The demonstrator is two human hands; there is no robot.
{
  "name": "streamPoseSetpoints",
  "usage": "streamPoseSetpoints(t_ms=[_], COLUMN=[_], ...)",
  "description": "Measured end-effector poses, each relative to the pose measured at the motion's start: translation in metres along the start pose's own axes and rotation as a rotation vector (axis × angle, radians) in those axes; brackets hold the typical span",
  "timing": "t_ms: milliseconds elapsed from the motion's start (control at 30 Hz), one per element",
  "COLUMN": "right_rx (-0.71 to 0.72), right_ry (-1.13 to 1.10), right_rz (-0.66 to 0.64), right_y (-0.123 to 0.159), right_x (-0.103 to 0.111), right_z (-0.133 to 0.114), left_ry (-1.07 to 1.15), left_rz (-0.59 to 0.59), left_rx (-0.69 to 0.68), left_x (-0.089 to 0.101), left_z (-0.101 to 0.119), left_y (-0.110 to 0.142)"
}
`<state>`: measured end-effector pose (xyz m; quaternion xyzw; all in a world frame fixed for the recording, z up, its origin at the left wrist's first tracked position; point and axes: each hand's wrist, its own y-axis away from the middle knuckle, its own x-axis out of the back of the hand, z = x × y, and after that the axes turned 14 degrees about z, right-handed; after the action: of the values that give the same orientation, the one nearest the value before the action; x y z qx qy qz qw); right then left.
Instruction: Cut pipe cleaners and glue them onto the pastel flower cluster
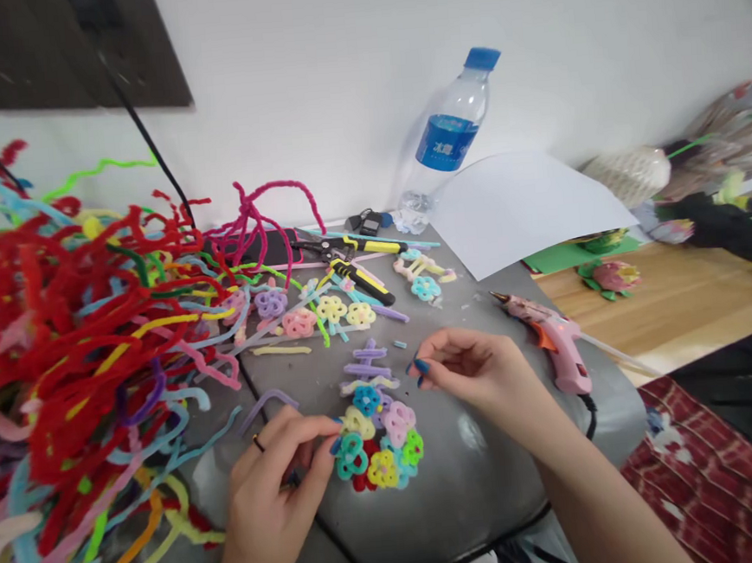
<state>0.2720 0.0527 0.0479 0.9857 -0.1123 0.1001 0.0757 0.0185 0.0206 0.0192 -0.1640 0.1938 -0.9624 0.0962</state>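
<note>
A cluster of small pipe-cleaner flowers (pixel 382 441), teal, yellow, pink, green and red, lies on a grey padded surface (pixel 471 491). My left hand (pixel 275 489) pinches the cluster's left edge at a teal flower, a ring on one finger. My right hand (pixel 477 369) hovers just right of the cluster, fingers curled with thumb and fingertips close together; I cannot make out anything in them. Purple bent pieces (pixel 366 362) lie just above the cluster.
A big tangle of coloured pipe cleaners (pixel 74 340) fills the left. More loose flowers (pixel 317 312), yellow-handled pliers (pixel 355 274), a pink glue gun (pixel 553 341), a water bottle (pixel 449 137) and white paper (pixel 519 205) lie behind. A wooden floor is at right.
</note>
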Motion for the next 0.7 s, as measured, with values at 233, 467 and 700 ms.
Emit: streamPoseSetpoints(t_ms=[233, 467, 700], right_rx=[-0.016, -0.025, -0.012], right_ry=[-0.018, 0.001, -0.043], right_rz=[0.046, 0.088, 0.145], right_y=[0.002, 0.003, 0.011], right_x=[0.008, 0.018, 0.024], right_z=[0.002, 0.003, 0.012], left_ry=[0.014, 0.032, 0.049], left_rz=[-0.025, 0.143, 0.210], left_rx=[0.028, 0.200, 0.196], left_x=[-0.002, -0.007, -0.006], left_z=[-0.001, 0.004, 0.003], left_y=[0.000, 0.013, 0.014])
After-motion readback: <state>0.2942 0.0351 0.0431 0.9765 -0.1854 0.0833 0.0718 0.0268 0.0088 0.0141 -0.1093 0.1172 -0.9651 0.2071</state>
